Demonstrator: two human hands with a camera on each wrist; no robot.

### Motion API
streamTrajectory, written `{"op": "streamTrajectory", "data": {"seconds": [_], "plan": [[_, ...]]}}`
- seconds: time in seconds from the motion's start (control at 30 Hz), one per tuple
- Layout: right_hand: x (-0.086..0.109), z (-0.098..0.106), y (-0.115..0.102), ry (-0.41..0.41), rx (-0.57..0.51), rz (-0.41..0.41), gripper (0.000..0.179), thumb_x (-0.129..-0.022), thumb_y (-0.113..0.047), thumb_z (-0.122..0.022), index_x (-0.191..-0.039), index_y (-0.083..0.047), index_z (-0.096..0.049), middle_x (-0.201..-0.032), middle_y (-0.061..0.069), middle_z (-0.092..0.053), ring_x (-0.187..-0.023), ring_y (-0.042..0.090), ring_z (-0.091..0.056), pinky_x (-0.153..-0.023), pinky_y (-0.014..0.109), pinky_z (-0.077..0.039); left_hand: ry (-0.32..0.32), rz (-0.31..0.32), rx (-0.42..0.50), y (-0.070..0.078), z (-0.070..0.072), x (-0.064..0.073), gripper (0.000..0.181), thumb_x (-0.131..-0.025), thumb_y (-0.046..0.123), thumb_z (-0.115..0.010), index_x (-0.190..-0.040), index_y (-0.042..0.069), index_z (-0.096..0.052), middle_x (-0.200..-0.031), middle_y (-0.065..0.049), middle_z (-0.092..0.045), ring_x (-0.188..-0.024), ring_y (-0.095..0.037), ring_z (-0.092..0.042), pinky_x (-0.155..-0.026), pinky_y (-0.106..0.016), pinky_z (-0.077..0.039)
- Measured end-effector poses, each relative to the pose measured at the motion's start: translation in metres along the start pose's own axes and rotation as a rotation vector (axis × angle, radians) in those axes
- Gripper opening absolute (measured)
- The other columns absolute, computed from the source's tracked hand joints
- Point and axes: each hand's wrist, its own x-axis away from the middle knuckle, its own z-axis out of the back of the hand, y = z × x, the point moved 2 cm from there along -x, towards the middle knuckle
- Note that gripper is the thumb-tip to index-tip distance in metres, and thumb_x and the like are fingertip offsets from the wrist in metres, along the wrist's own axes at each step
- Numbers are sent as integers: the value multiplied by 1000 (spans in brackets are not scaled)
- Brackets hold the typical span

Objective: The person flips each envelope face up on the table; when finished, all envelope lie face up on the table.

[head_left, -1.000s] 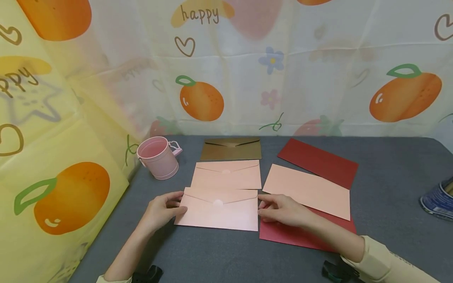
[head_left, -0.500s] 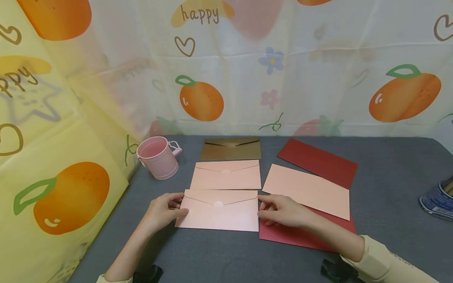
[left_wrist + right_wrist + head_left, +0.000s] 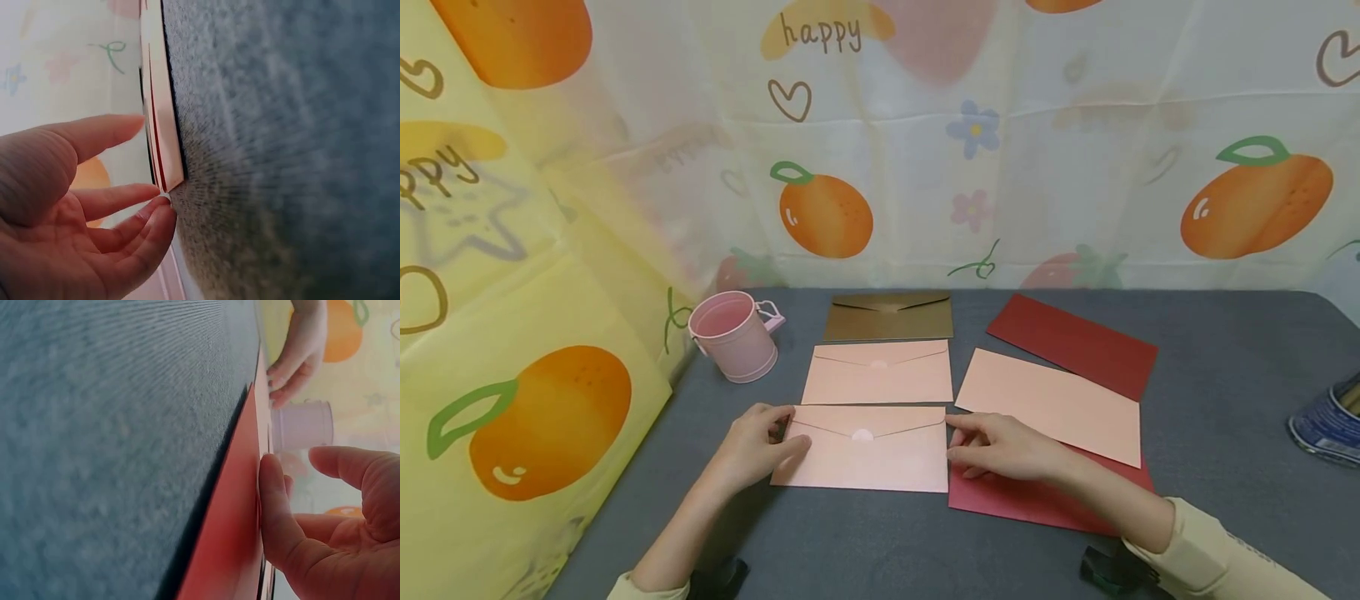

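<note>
A pale pink envelope (image 3: 865, 458) with a round white seal on its flap lies flat on the grey table, nearest to me. At its left edge is my left hand (image 3: 752, 450); the thumb hovers over the paper, and in the left wrist view the fingers (image 3: 156, 234) touch the corner with the thumb held off. My right hand (image 3: 1000, 446) rests its fingertips by the right edge, above a red envelope (image 3: 1037, 504). Its thumb stands apart from the fingers in the right wrist view. Behind lie a second pink envelope (image 3: 880, 383) and a gold envelope (image 3: 891, 321).
To the right lie a peach envelope (image 3: 1060, 400) and a dark red envelope (image 3: 1075, 342), overlapping. A pink bucket-shaped cup (image 3: 745, 350) stands at the back left. A blue can (image 3: 1318, 429) stands at the right edge. A fruit-printed cloth (image 3: 925, 167) hangs behind.
The near pink envelope has shifted slightly toward me, opening a thin gap from the one behind. My left thumb has slid a little right over it. My right hand has barely moved.
</note>
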Motion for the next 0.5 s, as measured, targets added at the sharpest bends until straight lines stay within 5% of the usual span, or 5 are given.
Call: {"op": "streamTrajectory", "data": {"seconds": [0.23, 0.5], "plan": [[13, 14, 4, 80, 17, 12, 52, -96, -19, -62, -141, 2, -47, -109, 10, -59, -86, 22, -68, -74, 32, -56, 26, -164, -3, 11, -8, -10, 49, -87, 23, -73, -128, 0, -61, -132, -23, -55, -124, -44, -46, -99, -61, -39], [41, 45, 21, 271, 259, 117, 38, -97, -26, -63, -133, -14, -59, -118, 2, -63, -99, 15, -62, -83, 29, -53, -24, -409, 76, 37, -25, -21, 47, -88, 18, -73, -129, 1, -61, -132, -16, -58, -124, -33, -53, -97, -50, -46]]}}
